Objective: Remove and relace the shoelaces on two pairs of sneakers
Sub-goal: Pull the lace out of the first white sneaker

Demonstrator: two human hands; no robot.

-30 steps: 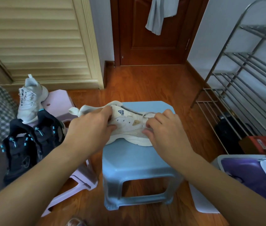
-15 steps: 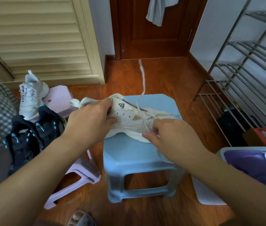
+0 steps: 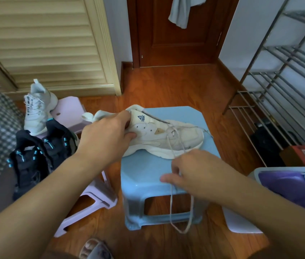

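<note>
White sneaker (image 3: 166,139) lay on side on blue stool (image 3: 148,176). Left hand (image 3: 106,141) gripped its heel end. Right hand (image 3: 194,171) pinched shoelace (image 3: 172,202), loop hung down in front of stool. Other white sneaker (image 3: 37,107) and black pair (image 3: 39,156) rested on pink stool (image 3: 71,113) at left.

I see glossy wood floor (image 3: 176,90), smooth matt plastic blue stool (image 3: 144,176), shiny metal rack (image 3: 279,86), matt leather-look cream sneaker (image 3: 166,139), cloth lace (image 3: 171,202).
</note>
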